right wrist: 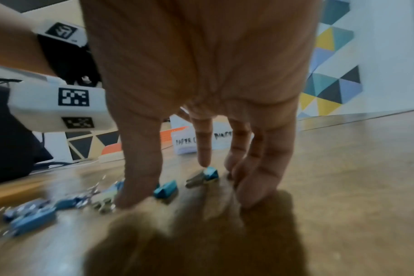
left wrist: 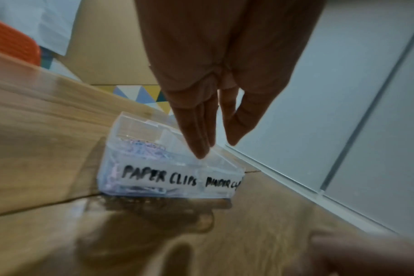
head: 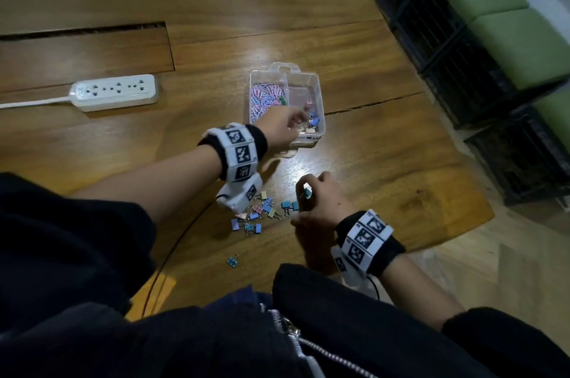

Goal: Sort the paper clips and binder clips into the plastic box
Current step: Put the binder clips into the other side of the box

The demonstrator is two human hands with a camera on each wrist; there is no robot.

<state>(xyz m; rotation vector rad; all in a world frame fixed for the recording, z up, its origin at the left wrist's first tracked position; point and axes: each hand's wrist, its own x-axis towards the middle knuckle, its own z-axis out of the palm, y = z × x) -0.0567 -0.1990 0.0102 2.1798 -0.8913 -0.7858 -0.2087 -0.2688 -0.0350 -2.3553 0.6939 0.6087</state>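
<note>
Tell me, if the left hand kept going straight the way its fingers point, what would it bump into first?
Probably the plastic box: the left hand hangs just above its right compartment, fingers pointing down at the binder clips inside. Depth is unclear.

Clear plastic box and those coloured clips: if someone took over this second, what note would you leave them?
Left hand: open, fingers straight, over the right compartment of the clear plastic box; nothing visibly held.
Right hand: low at the table, index fingertip on a small blue binder clip; grip unclear.
Done: pastel paper clips lie in the left compartment, a few binder clips in the right.
Left: the pile of loose coloured binder clips on the wooden table, plus one blue stray.
</note>
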